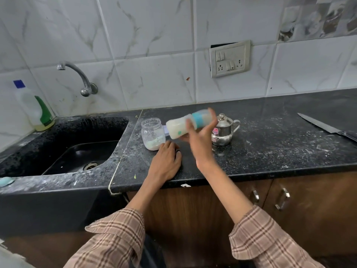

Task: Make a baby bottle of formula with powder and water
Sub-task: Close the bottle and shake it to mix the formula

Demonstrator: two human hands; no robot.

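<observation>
Head view, looking down at a dark stone counter (270, 132) beside a sink (77, 151). The right hand (201, 140) is closed around a baby bottle (185, 125), holding it above the counter, tipped nearly on its side; the bottle is blurred, which suggests shaking. It contains a milky white liquid and carries a blue collar with a cap fitted. The left hand (166, 161) rests palm-down on the counter, fingers loosely spread and grasping nothing, just beside an open glass jar (153, 134) with a little white powder left at its bottom. A small steel pot (223, 130) with a lid stands behind the right hand. A knife (324, 128) lies well apart at the right. Powder and water appear already combined and the bottle closed; judging from this, mixing is the step in hand, and little remains beyond setting the bottle down.
</observation>
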